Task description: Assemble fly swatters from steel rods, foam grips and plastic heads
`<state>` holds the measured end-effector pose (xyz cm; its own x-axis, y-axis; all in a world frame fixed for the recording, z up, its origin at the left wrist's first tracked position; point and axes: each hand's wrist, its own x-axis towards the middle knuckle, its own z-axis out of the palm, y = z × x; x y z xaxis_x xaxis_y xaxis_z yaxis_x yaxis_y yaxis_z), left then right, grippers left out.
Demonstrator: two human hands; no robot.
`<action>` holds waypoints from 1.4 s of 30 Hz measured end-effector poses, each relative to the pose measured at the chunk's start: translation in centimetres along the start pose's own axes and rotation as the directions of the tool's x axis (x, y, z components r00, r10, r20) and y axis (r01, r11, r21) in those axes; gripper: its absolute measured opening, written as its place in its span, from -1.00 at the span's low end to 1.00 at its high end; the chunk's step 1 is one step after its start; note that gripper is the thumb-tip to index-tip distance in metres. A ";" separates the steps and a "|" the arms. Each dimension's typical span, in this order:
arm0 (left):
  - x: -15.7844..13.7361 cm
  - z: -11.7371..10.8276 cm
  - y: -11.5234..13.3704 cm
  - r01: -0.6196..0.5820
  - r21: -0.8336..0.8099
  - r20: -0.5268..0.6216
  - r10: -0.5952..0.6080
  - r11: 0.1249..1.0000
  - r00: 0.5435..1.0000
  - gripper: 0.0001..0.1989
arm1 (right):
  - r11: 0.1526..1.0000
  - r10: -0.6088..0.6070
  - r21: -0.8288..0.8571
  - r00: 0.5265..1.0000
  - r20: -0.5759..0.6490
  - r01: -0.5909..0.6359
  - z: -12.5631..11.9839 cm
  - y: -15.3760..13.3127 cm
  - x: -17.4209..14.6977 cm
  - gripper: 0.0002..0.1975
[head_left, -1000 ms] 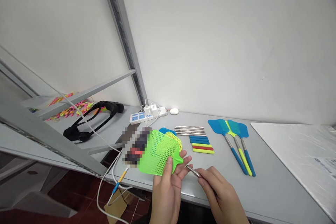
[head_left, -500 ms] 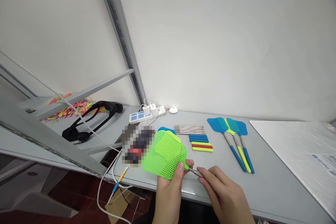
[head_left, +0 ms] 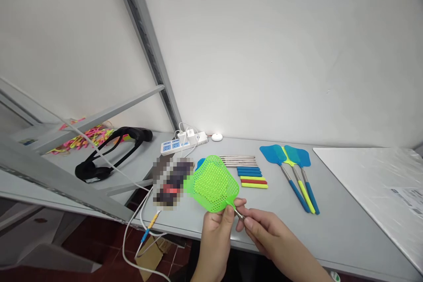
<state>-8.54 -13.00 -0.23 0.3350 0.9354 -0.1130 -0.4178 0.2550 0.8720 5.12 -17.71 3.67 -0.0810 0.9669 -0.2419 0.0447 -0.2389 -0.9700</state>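
A green fly swatter head [head_left: 216, 185] with a perforated face is pinched at its neck by my left hand [head_left: 216, 234], thumb in front. My right hand [head_left: 269, 230] is closed on the thin metal rod [head_left: 239, 214] at that neck; the rod's far end is hidden in my fingers. Behind the green head, a blue swatter head [head_left: 199, 165] partly shows on the table. Several metal rods [head_left: 238, 161] lie side by side beyond my hands. In front of them are blue handle sleeves [head_left: 249, 171], yellow-green sleeves [head_left: 254, 185] and a red sleeve [head_left: 254, 181].
Three whole fly swatters [head_left: 299, 178] lie on the grey table [head_left: 280, 194] at right, beside a plastic-wrapped white board [head_left: 373, 185]. Leftward are a power strip [head_left: 183, 143], a blurred-out object [head_left: 175, 185], white cables [head_left: 132, 224], a black headset [head_left: 115, 154] and a metal rack post [head_left: 148, 44].
The green head has turned, its neck now pointing down toward the right. My right hand has moved left along the rod, closer to my left hand. The view has shifted slightly.
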 end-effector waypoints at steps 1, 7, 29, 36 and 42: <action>0.0 -0.1 -0.3 0.014 0.007 0.003 -0.014 1.000 1.000 -0.68 | 1.000 -0.021 0.000 1.000 -0.020 0.021 0.1 -0.1 0.2 -0.60; -0.1 0.3 -2.1 -0.053 -0.012 -0.129 0.051 0.999 0.990 -0.70 | 0.929 -0.210 -0.327 0.975 -0.077 0.174 0.4 0.1 0.9 -0.73; 3.6 2.8 0.3 -0.167 -0.115 -0.180 0.145 0.979 0.973 -0.64 | 0.191 -0.524 -0.980 0.850 -0.051 0.059 -6.8 2.8 -1.5 -0.71; 4.9 0.7 2.9 -0.234 -0.253 -0.231 0.177 0.939 0.957 -0.69 | 0.059 -0.564 -0.998 0.825 -0.030 0.004 -8.4 3.7 -1.3 -0.63; 7.7 -2.3 7.3 -0.307 -0.357 -0.331 0.188 0.882 0.925 -0.69 | -0.133 -0.616 -0.991 0.785 0.055 -0.035 -14.6 7.0 -4.6 -0.61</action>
<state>-10.91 -3.42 4.16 -0.0483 0.9940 -0.0982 -0.7730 0.0251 0.6339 20.31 -22.59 -1.67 -0.1455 0.9019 0.4067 0.9832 0.0861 0.1608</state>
